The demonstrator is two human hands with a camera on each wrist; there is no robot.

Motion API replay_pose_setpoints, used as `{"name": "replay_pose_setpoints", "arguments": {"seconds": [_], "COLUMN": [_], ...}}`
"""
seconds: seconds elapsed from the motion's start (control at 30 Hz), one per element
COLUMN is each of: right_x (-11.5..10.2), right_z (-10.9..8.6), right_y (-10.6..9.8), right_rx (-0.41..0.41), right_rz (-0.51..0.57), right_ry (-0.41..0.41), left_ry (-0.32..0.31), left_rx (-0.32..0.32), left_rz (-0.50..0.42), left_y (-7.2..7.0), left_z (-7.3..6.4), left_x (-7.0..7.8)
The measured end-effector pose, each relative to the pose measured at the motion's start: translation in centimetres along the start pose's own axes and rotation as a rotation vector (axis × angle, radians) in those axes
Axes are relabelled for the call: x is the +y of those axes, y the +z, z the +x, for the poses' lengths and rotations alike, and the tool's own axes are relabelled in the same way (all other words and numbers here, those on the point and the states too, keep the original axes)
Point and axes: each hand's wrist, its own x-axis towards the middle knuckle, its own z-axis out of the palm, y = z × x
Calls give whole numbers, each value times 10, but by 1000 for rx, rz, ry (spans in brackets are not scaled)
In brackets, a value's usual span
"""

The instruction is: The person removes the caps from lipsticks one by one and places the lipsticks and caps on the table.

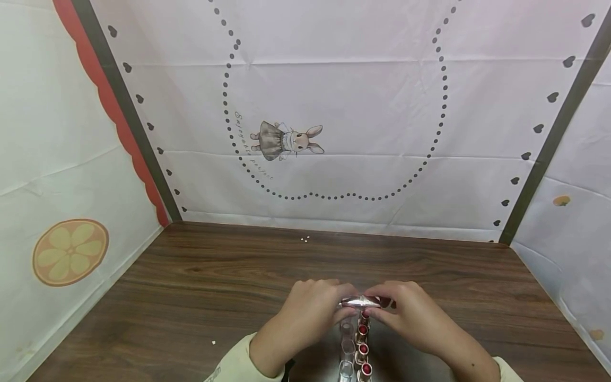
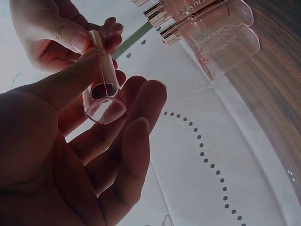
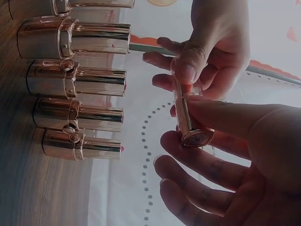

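Level above the table, a lipstick (image 1: 361, 302) with a gold tube and clear pinkish cap is held between both hands. My left hand (image 1: 312, 310) pinches the cap end between thumb and fingers. At the other end, my right hand (image 1: 411, 313) pinches the gold base (image 3: 197, 137). In the left wrist view, the clear cap (image 2: 106, 110) surrounds the dark lipstick end. Below the hands stands a row of uncapped gold lipsticks (image 1: 363, 350) with red tips. Beside it on the left runs a row of clear caps (image 1: 347, 347).
The dark wood table (image 1: 215, 276) is enclosed by white printed cloth walls (image 1: 334, 106). Small white specks (image 1: 305, 239) lie near its back edge, and another white bit (image 1: 213, 343) lies left of my left forearm.
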Motion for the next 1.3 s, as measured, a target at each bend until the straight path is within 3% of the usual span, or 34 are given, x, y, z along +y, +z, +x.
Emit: {"name": "replay_pose_setpoints", "arguments": {"seconds": [0.37, 0.6, 1.3], "right_x": [1, 1, 1], "right_z": [-1, -2, -3], "right_y": [0, 1, -4], "right_rx": [-29, 2, -21], "right_rz": [71, 52, 90], "right_ry": [-6, -23, -22], "left_ry": [14, 23, 38], "left_rx": [0, -6, -32], "left_rz": [-7, -21, -29], "left_y": [-1, -1, -2], "left_z": [-4, -4, -2], "left_x": [-2, -3, -4]}}
